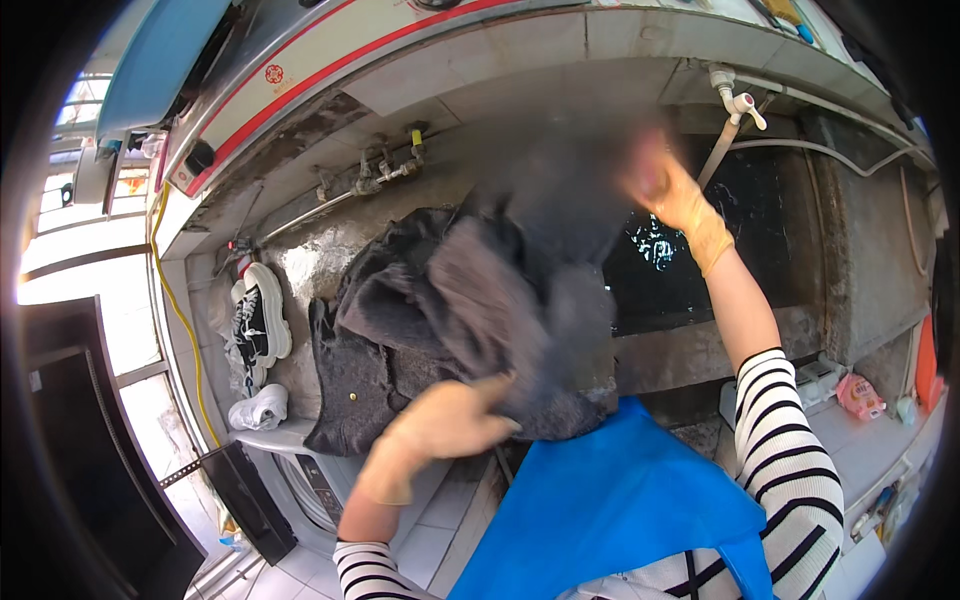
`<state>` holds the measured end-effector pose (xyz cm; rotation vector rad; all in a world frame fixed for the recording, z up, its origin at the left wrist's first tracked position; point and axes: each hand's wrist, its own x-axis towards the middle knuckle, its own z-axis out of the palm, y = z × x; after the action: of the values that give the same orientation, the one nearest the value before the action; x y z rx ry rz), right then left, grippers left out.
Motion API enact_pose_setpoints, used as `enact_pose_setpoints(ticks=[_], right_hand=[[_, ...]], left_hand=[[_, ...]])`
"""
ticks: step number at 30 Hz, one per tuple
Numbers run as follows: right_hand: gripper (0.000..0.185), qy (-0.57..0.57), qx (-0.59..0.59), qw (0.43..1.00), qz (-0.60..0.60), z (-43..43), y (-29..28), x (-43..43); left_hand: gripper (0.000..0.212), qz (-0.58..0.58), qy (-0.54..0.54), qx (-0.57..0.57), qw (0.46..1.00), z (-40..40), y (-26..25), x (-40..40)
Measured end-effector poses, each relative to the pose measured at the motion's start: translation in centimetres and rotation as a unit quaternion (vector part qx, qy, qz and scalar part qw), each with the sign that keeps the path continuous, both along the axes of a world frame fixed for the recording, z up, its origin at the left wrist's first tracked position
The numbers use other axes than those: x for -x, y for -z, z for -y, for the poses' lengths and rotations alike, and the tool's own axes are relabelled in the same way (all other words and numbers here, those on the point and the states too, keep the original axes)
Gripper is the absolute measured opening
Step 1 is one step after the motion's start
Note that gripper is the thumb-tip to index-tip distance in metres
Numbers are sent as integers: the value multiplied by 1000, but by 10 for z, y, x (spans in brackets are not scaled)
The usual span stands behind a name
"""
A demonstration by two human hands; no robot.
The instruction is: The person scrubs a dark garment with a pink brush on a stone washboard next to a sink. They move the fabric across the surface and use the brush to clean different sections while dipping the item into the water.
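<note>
A dark grey garment [397, 352] with a gold-coloured stud lies bunched on the wet concrete counter of a sink. My left hand [450, 420], in a pale yellow rubber glove, is at the garment's near edge with its fingers apart. Beyond the cloth and to the right, my right hand [667, 191], gloved alike, is closed around a pinkish object [646, 161]. Blur hides what that object is and whether it touches the cloth. Below the right hand, dark water [697, 277] fills a concrete basin [675, 349].
A white tap [739, 105] overhangs the basin. Black-and-white sneakers [259, 315] and a white shoe [259, 407] are at left, near a washing machine [300, 480]. Metal pipe valves [375, 176] line the back wall. A blue apron [600, 510] covers my front. A pink packet [860, 396] lies right.
</note>
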<state>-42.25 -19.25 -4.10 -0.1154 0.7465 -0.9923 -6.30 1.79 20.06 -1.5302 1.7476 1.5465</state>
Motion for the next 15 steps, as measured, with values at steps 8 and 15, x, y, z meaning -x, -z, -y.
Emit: enact_pose_setpoints(ticks=[8,15], right_hand=[[35,95,-191,971,-109,-91,67,4],[54,219,-187,955,73,-114,64,-43]], left_hand=[[37,-16,-91,533,841,78,144,-7],[50,209,-286,210,911,137,222,-75]])
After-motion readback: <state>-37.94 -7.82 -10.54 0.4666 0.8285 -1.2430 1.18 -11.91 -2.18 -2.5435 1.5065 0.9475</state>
